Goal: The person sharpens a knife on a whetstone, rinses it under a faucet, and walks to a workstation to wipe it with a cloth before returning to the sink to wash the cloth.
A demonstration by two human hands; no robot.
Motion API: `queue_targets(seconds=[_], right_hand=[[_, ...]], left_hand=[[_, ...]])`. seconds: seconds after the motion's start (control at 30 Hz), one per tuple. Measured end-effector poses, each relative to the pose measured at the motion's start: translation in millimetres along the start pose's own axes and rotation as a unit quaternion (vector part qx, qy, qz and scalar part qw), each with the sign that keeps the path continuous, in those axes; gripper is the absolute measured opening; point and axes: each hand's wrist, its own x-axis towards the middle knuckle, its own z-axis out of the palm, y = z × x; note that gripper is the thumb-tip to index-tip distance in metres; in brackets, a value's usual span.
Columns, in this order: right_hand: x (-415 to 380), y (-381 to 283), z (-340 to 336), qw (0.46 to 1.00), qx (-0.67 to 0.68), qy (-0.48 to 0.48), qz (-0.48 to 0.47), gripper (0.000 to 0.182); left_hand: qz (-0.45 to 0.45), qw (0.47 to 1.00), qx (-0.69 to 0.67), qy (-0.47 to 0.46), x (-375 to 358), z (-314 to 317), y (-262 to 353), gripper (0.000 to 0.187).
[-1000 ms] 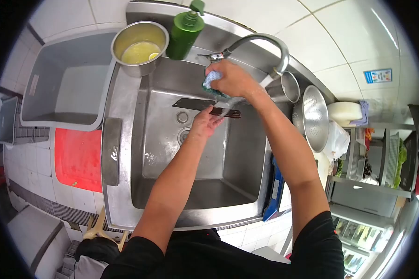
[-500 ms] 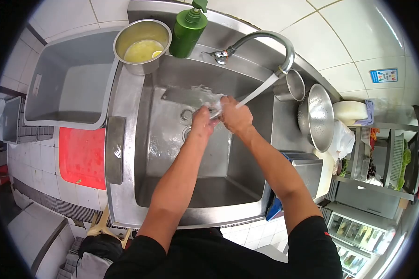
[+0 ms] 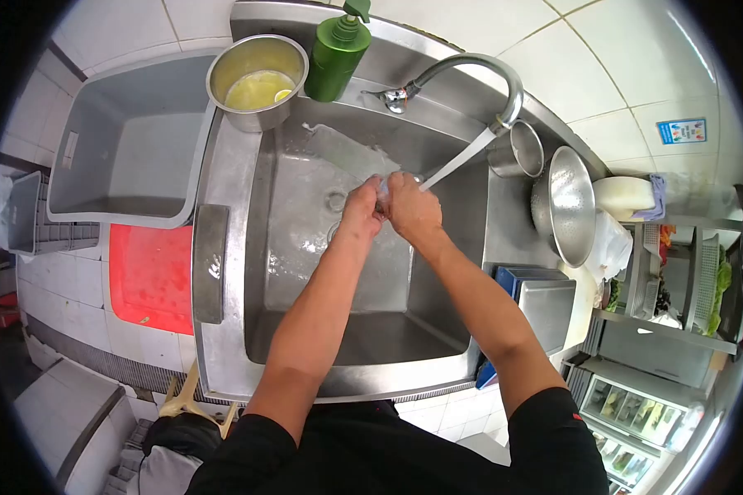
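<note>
My left hand [image 3: 362, 213] and my right hand [image 3: 413, 212] are close together over the sink [image 3: 347, 338], both closed round the near end of what looks like a cleaver [image 3: 347, 153]. Its broad, flat, wet blade points away and to the left, toward the back of the basin. The handle is mostly hidden by my fingers. A stream of water from the faucet [image 3: 512, 99] falls beside my right hand, at its knuckles. Something pale and shiny shows between my hands, too wet and blurred to tell whether it is suds.
A steel pot [image 3: 256, 115] with yellow liquid and a green pump bottle [image 3: 337, 62] stand at the back left. Right of the basin are a steel cup [image 3: 516, 153] and a colander [image 3: 563, 206]. A grey tub [image 3: 132, 148] and red board [image 3: 151, 272] lie left.
The blade has turned in my hands; its far end now points further back and its face shows paler. My hands have shifted only slightly and stay together.
</note>
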Motion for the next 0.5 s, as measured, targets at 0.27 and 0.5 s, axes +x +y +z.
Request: queue_targets(seconds=[0.27,0.5], right_hand=[[24.0,13.5,-4.2,0.992,0.08,-0.054,0.082,0.041],[15.3,37.3,15.6,0.991,0.113,-0.004,-0.065,0.042]], left_hand=[[-0.024,0.999,-0.03,-0.017,-22.0,5.3,-3.4,0.019],[-0.008,1.0,-0.01,0.009,-13.9,-5.8,14.6,0.025]])
